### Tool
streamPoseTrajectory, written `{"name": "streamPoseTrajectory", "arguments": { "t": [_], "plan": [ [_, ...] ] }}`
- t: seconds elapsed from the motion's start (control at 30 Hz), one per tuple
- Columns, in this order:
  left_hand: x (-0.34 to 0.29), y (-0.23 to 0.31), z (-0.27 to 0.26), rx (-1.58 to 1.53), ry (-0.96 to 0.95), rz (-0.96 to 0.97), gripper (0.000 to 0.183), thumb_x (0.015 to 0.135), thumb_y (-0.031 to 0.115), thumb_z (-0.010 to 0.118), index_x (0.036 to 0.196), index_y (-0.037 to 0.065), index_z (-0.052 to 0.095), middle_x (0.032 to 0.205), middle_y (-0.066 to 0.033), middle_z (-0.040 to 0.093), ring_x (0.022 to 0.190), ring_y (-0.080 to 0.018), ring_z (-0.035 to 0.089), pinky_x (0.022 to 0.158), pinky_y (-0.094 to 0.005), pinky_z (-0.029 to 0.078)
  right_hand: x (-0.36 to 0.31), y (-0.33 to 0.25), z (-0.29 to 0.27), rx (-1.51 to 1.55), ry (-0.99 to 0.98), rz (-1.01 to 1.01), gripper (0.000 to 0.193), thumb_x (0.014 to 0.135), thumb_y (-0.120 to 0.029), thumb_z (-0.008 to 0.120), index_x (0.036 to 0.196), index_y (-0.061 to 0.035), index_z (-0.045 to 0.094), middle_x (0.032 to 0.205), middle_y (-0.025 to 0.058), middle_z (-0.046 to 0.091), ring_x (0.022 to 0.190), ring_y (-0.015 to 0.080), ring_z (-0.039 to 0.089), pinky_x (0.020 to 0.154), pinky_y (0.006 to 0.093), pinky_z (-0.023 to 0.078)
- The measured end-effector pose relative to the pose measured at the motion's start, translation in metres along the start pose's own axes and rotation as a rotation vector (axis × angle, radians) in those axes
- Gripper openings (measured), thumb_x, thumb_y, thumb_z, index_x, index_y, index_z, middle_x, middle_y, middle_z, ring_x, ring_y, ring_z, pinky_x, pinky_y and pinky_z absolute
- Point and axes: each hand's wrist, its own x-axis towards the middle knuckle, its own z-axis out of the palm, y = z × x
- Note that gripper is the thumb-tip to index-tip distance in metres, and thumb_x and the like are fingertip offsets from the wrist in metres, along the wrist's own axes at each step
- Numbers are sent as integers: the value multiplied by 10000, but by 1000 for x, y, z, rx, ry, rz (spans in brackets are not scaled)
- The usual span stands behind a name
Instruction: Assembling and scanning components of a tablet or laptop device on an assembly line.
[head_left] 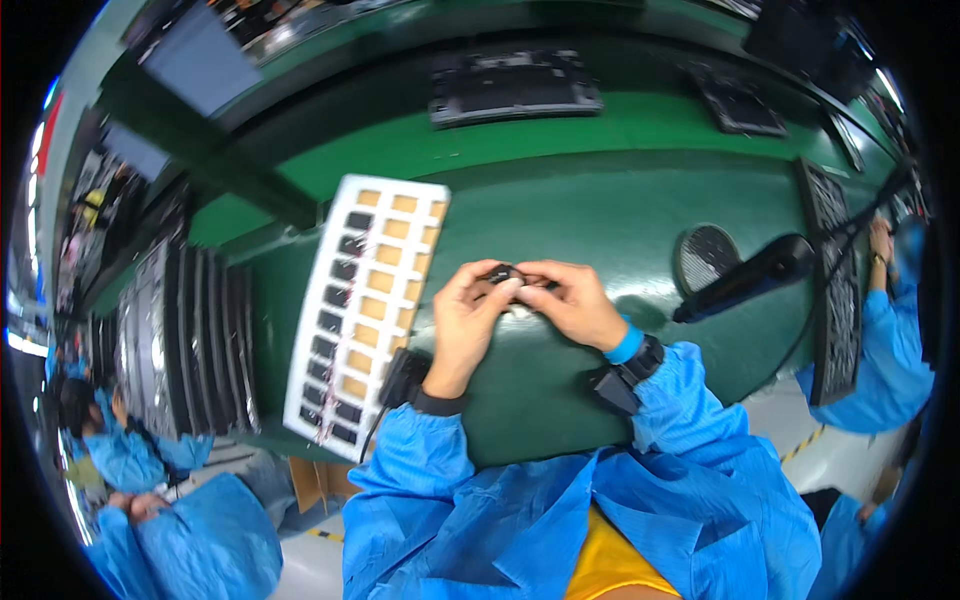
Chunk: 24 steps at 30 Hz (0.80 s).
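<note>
My left hand (pixel 464 322) and my right hand (pixel 578 306) meet over the middle of the green bench. Their fingertips pinch a small black part (pixel 504 272) between them; the fingers cover most of it, so its exact kind does not show. To the left of my hands lies a long white foam tray (pixel 396 186) with rows of cut-out pockets. Small black parts with thin red wires (pixel 335 296) fill its left row and a few pockets at the near end. Other pockets show a brown base.
At right stand a round mesh-topped object (pixel 708 256) and a black handheld tool (pixel 750 280), beside a long black frame (pixel 832 290). Black panels (pixel 185 340) are racked at left. A dark device chassis (pixel 515 92) rests at the back. Co-workers in blue sit on both sides.
</note>
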Motion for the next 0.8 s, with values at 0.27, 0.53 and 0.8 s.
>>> {"name": "streamPoseTrajectory", "arguments": {
  "t": [0.27, 0.53, 0.8],
  "plan": [
    [-4, -3, -4, 59, -16, 75, 245, 800, 2, 668, 1019, -40, 566, 941, -59, 572, 827, -139, 625, 711, -244, 521, -4, -4, 2, 93, 4, 185, 234, 915, -125, 544, 1062, 42, 615, 899, 82, 665, 790, 133, 639, 689, 242, 537],
    [-10, 27, -39, 53, 288, 178, 309, 804, -30, 646, 1086, -36, 518, 943, -130, 635, 784, -170, 639, 701, -264, 528, 0, -3, -3, 9, -31, 144, 249, 886, -122, 553, 1082, 21, 608, 879, 121, 682, 775, 143, 648, 689, 266, 526],
    [-28, 49, -84, 882, 512, 71, 334, 733, -5, 692, 1052, -17, 593, 941, -109, 637, 641, -129, 566, 633, -250, 462, 2, -5, -2, -69, -43, 99, 234, 874, -121, 549, 1047, 21, 617, 856, 122, 688, 758, 156, 664, 689, 274, 522]
  ]
}}
